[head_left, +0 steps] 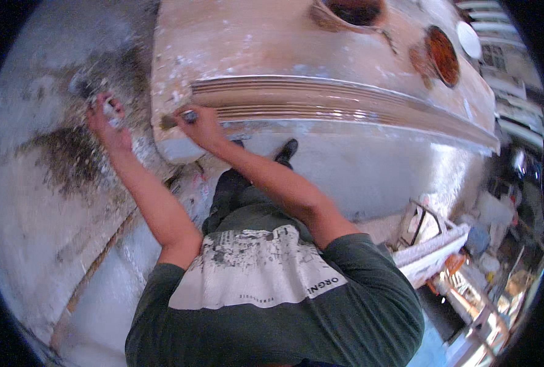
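My right hand point(201, 128) is closed round a short brush point(169, 121) with brownish bristles, held at the left end of a long ribbed moulding point(345, 105). That moulding is brown and shiny, as if wet, and lies along the near edge of a worn, stained table point(241, 46). Off the table's left end, my left hand point(110, 122) is raised in front of the dirty wall or floor, its fingers bent round something whitish. Motion blur keeps me from telling what that is. A blurred grey patch shows just beyond its fingertips.
On the far side of the table stand a large bowl point(354, 12) with dark contents and a smaller bowl point(441, 56) with orange-brown contents. A white round thing point(468, 40) is at the right edge. Behind me on the right are a whitish trough-like piece point(431, 254) and clutter.
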Demonstrator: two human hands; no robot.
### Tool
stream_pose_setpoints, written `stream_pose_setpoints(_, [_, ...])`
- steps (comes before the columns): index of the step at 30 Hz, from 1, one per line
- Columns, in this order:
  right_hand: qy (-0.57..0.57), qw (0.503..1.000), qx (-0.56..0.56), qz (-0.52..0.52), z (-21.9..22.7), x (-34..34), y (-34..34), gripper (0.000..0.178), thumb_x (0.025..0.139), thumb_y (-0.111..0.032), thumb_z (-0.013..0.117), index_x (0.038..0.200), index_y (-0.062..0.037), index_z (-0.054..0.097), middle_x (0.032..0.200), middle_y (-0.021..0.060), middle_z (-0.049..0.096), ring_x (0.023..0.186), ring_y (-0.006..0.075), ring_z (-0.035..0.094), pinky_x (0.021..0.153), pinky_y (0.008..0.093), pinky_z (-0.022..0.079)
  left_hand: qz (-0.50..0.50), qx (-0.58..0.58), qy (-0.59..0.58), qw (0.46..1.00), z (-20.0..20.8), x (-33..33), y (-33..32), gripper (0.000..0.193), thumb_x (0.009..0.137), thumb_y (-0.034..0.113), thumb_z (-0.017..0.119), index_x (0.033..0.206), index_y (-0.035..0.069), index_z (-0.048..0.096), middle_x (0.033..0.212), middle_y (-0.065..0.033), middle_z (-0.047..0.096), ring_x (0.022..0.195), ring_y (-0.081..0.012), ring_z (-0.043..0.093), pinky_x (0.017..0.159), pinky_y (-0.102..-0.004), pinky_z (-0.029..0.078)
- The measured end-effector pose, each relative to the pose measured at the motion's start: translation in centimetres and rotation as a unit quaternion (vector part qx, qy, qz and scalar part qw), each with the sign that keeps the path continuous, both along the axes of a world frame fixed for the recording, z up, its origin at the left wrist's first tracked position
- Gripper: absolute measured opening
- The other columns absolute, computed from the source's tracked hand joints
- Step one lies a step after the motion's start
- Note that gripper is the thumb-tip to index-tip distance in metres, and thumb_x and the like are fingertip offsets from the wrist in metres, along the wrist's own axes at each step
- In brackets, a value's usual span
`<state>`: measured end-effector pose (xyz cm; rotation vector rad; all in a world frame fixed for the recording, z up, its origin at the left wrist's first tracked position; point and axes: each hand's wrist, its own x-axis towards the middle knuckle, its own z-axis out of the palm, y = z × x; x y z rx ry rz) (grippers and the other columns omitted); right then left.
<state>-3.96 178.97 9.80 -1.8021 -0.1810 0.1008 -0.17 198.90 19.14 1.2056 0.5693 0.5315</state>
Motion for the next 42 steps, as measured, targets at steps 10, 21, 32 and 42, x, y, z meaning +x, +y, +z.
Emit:
stream_pose_setpoints(10, [0.040,0.960,-0.105,-0.258,1.7,-5.7,-23.8,0.016,0.083,-0.013,0.070,0.097,-0.0043,0.070,0.081,0.0147,0.069,0.072,0.0183,0.068,0.066,0.0313,0.052,-0.299,-0.135,0.092,0.940,-5.2,-2.3,-13.4,0.018,0.094,0.021,0.059,0.104,0.011,0.047,0.085,-0.0025,0.060,0.060,-0.0105,0.054,0.044,-0.0230,0.039])
stream_pose_setpoints(21, [-0.079,0.812,-0.310,-0.488,-0.2,-4.2,-58.2,0.012,0.081,-0.016,0.069,0.089,-0.0075,0.069,0.073,0.0188,0.066,0.068,0.0364,0.065,0.062,0.0430,0.052,-0.521,-0.111,0.110,0.839,-3.1,-4.4,-35.8,0.028,0.092,0.021,0.063,0.110,0.009,0.044,0.085,-0.0037,0.055,0.060,-0.0090,0.052,0.044,-0.0217,0.040])
stream_pose_setpoints(32, [-0.123,0.695,-0.568,-0.424,-2.6,-2.9,-95.4,0.014,0.086,-0.004,0.054,0.092,-0.0085,0.066,0.086,0.0189,0.061,0.079,0.0351,0.062,0.065,0.0464,0.051,-0.680,-0.054,0.175,0.710,-2.5,-1.3,-57.5,0.043,0.091,0.029,0.063,0.122,0.008,0.042,0.084,-0.0050,0.054,0.058,-0.0106,0.053,0.043,-0.0228,0.041])
stream_pose_setpoints(42, [0.033,0.922,-0.052,-0.382,4.6,-6.1,-82.9,0.018,0.078,-0.011,0.069,0.096,-0.0072,0.068,0.087,0.0144,0.068,0.079,0.0335,0.067,0.071,0.0398,0.054,-0.667,-0.165,0.018,0.726,0.5,1.1,-88.8,0.040,0.093,0.039,0.058,0.111,0.006,0.042,0.086,-0.0071,0.053,0.059,-0.0135,0.054,0.043,-0.0227,0.043])
